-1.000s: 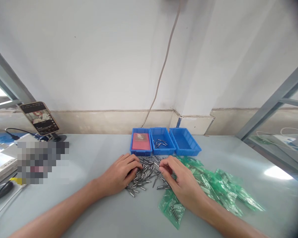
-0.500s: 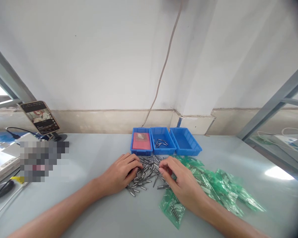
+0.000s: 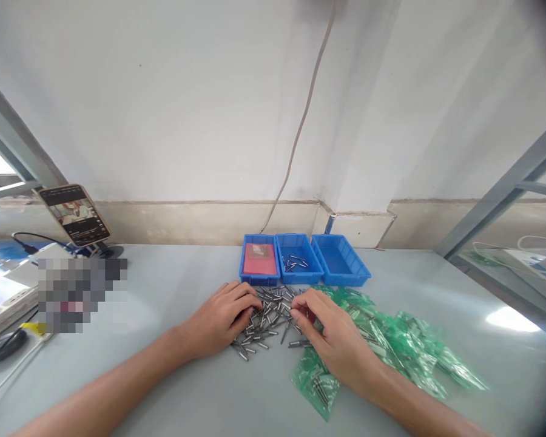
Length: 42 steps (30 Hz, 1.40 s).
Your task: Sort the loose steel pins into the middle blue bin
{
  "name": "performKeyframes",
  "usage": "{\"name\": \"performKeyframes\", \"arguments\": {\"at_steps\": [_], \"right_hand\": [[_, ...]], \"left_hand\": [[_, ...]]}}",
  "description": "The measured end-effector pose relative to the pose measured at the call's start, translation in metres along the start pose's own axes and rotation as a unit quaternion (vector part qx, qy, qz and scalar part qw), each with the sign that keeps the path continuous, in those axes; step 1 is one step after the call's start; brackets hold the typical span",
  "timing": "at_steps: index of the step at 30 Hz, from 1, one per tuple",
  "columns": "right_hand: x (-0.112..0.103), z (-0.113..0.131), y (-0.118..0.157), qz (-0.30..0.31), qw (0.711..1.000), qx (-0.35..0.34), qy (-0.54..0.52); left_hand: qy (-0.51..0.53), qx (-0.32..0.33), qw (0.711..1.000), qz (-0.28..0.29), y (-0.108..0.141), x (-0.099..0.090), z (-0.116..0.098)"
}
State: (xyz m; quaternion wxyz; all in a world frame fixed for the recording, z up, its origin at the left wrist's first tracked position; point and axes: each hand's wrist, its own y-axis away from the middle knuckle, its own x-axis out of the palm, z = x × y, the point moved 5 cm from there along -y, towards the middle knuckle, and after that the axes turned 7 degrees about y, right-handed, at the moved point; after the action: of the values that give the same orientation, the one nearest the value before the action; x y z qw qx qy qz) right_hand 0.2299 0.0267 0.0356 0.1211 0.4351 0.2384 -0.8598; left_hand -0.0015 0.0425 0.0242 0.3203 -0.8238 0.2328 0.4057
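A heap of small metal pins (image 3: 268, 318), short rods with shiny and dark parts, lies on the grey table between my hands. At the heap's left edge rests my left hand (image 3: 225, 315), its fingers curled down over the pins and the tips partly hidden. My right hand (image 3: 323, 325) is on the other side, thumb and forefinger pinched together at the heap's edge. Whatever sits in that pinch is too small to make out. Below my right hand lies a green-tinted zip bag (image 3: 316, 382) with several dark pins inside.
Behind the heap stand a blue bin with a pink packet (image 3: 259, 261), a blue bin with several pins (image 3: 299, 273) and another blue bin (image 3: 339, 261). More green bags (image 3: 400, 346) spread to the right. A phone (image 3: 75, 215) on a stand and cables occupy the left.
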Motion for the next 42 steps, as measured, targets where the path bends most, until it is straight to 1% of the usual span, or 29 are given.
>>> {"name": "performKeyframes", "arguments": {"at_steps": [12, 30, 42], "right_hand": [[0.0008, -0.0011, -0.0009, 0.003, 1.000, -0.001, -0.009], [0.0017, -0.0003, 0.0002, 0.011, 1.000, -0.002, -0.008], [0.0020, -0.0007, -0.0007, 0.009, 1.000, -0.008, -0.002]], "left_hand": [[-0.001, 0.004, 1.000, -0.004, -0.0004, -0.0002, 0.0002], [0.002, -0.011, 1.000, 0.012, 0.0000, 0.0018, 0.0029], [0.001, -0.002, 1.000, 0.007, 0.0003, 0.0016, 0.0022]]}}
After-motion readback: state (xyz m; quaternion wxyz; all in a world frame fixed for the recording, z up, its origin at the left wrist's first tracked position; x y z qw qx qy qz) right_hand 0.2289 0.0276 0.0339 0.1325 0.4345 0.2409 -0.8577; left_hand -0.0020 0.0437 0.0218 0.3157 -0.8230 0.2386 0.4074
